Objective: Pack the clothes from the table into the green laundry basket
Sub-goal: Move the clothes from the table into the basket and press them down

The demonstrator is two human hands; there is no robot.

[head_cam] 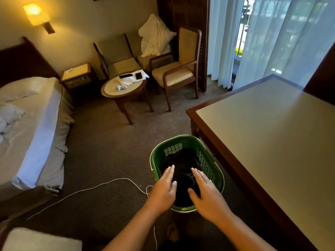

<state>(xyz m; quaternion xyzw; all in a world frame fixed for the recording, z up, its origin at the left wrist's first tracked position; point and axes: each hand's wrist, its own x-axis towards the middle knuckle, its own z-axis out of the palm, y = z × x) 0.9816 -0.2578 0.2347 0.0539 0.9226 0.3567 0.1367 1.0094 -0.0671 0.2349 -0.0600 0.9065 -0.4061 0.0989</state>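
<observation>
Both my hands held flat and holding nothing over the green laundry basket.

My left hand (163,189) and right hand (206,194) are spread palm-down over the near half of the green laundry basket (153,160), fingers straight and pointing away from me, gripping nothing; I cannot tell whether they touch what lies below. Inside the basket sits a heap of dark clothes (183,160), filling its bottom. The basket stands on the carpet, and just to its right is the table (272,133), its wooden edge close beside the basket's rim. A white cord (90,189) trails across the carpet from the basket's left side. Farther left of the basket is a bed (32,133); beyond the basket stand a round side table (125,86) and an armchair (177,69).
</observation>
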